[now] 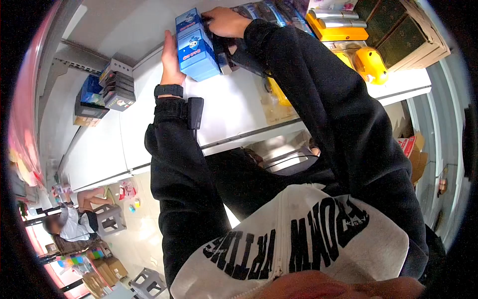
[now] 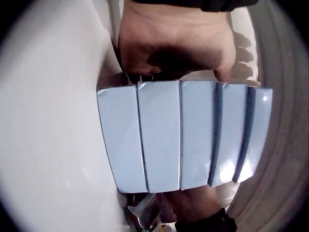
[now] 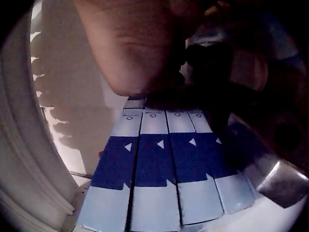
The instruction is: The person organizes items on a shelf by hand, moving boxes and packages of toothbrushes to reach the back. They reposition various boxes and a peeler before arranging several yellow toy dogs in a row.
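Note:
Several blue-and-white boxes (image 1: 198, 55) stand together in a row on the white shelf (image 1: 231, 102). Along their left side lies my left hand (image 1: 171, 62), its visible fingers extended against the boxes. My right hand (image 1: 226, 21) is at the far right end of the row, bent over, its fingertips hidden. In the left wrist view the boxes (image 2: 159, 135) show plain pale faces between my left hand (image 2: 176, 41) and my right hand (image 2: 195, 200). The right wrist view shows the boxes (image 3: 157, 164) below my right hand (image 3: 133, 48), whose fingers are lost in shadow.
Dark packages (image 1: 119, 92) stand on the shelf at left. To the right are wrapped packs (image 1: 271, 12), a yellow tray (image 1: 338, 32) with silver cylinders, a yellow rounded object (image 1: 371, 65) and a cardboard carton (image 1: 416, 37). A person (image 1: 77, 224) sits at lower left.

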Demonstrator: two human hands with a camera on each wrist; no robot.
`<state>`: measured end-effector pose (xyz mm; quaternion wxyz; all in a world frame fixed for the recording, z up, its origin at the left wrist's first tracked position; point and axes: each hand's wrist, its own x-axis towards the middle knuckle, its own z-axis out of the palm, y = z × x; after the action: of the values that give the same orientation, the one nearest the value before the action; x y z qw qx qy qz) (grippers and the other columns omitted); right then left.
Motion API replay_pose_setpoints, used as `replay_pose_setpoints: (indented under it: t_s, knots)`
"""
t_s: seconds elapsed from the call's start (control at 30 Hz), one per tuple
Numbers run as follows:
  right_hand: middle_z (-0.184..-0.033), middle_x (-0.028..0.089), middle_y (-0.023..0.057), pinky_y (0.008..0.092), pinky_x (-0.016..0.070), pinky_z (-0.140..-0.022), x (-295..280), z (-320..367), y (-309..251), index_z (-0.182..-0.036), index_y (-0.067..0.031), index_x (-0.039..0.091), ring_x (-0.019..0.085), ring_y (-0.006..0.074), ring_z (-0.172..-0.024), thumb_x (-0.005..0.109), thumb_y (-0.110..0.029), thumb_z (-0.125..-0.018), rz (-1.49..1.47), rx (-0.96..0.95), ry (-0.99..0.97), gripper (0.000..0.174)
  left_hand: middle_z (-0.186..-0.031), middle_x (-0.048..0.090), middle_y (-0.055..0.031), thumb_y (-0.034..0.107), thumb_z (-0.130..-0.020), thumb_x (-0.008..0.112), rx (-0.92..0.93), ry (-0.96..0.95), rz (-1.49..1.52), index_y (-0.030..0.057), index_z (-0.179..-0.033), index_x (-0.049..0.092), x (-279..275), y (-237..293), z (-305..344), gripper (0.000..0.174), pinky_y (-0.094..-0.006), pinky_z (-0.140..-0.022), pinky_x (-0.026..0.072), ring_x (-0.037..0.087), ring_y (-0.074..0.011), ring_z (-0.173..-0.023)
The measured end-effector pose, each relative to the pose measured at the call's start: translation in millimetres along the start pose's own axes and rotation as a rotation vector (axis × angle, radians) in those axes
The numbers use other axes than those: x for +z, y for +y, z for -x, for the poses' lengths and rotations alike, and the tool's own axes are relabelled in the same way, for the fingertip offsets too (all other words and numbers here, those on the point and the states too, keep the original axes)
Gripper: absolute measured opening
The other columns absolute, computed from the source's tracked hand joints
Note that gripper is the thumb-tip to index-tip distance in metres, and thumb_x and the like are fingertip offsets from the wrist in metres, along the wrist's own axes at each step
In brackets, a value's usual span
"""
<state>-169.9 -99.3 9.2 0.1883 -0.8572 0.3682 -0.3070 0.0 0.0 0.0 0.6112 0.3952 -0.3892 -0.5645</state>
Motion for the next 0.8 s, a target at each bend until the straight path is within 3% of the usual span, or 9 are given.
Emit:
replay_pose_setpoints:
  t_s: [0.07, 0.17, 0.27, 0.37, 0.47, 0.67, 0.77, 0.8]
  knots:
    - [-0.117, 0.063, 0.0233, 0.047, 0.047, -0.096, 3, -2, 3, -0.115, -0.0081, 0.067, 0.06, 0.0415, -0.108, 0.052, -0.022, -0.078, -0.056, 0.011, 0.045, 0.042, -0.117, 0.062, -0.0117, 0.061, -0.096, 0.04, -0.007, -0.023, -0.022, -0.0013, -0.129, 0.05, -1, 1, -1, 0.071, -0.0333, -0.091, 0.0494, 0.062, -0.0204, -0.103]
    - [-0.123, 0.059, 0.0245, 0.0423, 0.0423, -0.102, 1, -2, 1, -0.125, -0.0043, 0.061, 0.056, 0.0395, -0.115, 0.053, -0.015, -0.08, 0.046, 0.036, -0.013, 0.047, -0.116, 0.063, -0.0113, 0.061, -0.096, 0.039, -0.014, -0.018, 0.021, -0.0011, -0.129, 0.05, 0, -3, 0, 0.071, -0.0334, -0.09, 0.05, 0.063, -0.0201, -0.101]
    - [-0.124, 0.059, 0.0229, 0.0424, 0.0423, -0.102, -10, 0, -9, -0.125, -0.0071, 0.062, 0.055, 0.0381, -0.116, 0.052, -0.016, -0.08, 0.01, 0.085, -0.067, 0.046, -0.119, 0.062, -0.0158, 0.066, -0.092, 0.044, 0.019, 0.023, 0.001, -0.0026, -0.132, 0.047, -3, -2, -4, 0.079, -0.0385, -0.096, 0.0481, 0.063, -0.0265, -0.105]
    - [-0.113, 0.065, 0.0204, 0.047, 0.0476, -0.095, 3, 3, 4, -0.11, -0.0094, 0.069, 0.061, 0.0399, -0.105, 0.05, -0.022, -0.078, 0.024, -0.059, 0.175, 0.04, -0.118, 0.063, -0.015, 0.065, -0.092, 0.044, 0.024, 0.032, -0.039, -0.0022, -0.131, 0.049, -2, 0, -1, 0.078, -0.038, -0.096, 0.0481, 0.063, -0.0256, -0.104]
    - [-0.111, 0.066, 0.0203, 0.0466, 0.0477, -0.095, 27, -24, 25, -0.109, -0.0095, 0.07, 0.062, 0.0397, -0.104, 0.051, -0.022, -0.077, 0.092, -0.048, 0.034, 0.04, -0.116, 0.064, -0.0151, 0.064, -0.093, 0.044, -0.006, 0.019, -0.002, -0.0021, -0.129, 0.051, -6, -4, -3, 0.076, -0.038, -0.094, 0.0492, 0.064, -0.0255, -0.103]
    - [-0.108, 0.066, 0.022, 0.0471, 0.0483, -0.094, 1, 4, 3, -0.107, -0.0083, 0.07, 0.062, 0.0409, -0.102, 0.051, -0.021, -0.076, 0.076, -0.064, 0.138, 0.039, -0.114, 0.065, -0.016, 0.065, -0.093, 0.042, -0.041, -0.011, -0.028, -0.0028, -0.127, 0.051, -10, -4, -7, 0.076, -0.0378, -0.09, 0.0517, 0.065, -0.0261, -0.099]
    - [-0.114, 0.063, 0.0225, 0.0445, 0.0431, -0.1, -5, 5, -2, -0.123, -0.0086, 0.063, 0.057, 0.0396, -0.111, 0.053, -0.019, -0.082, 0.014, 0.02, 0.037, 0.043, -0.115, 0.065, -0.0155, 0.066, -0.093, 0.041, 0.004, 0.043, -0.05, -0.0019, -0.129, 0.051, -4, -4, -4, 0.077, -0.0379, -0.091, 0.0514, 0.065, -0.0261, -0.099]
    - [-0.112, 0.064, 0.0227, 0.0458, 0.0456, -0.097, -5, 3, 0, -0.117, -0.008, 0.066, 0.059, 0.0395, -0.108, 0.053, -0.02, -0.08, 0.077, 0.006, 0.043, 0.041, -0.116, 0.064, -0.0142, 0.066, -0.094, 0.04, -0.004, 0.032, -0.039, -0.0012, -0.129, 0.05, -1, -2, -2, 0.077, -0.0364, -0.091, 0.0509, 0.064, -0.0239, -0.101]
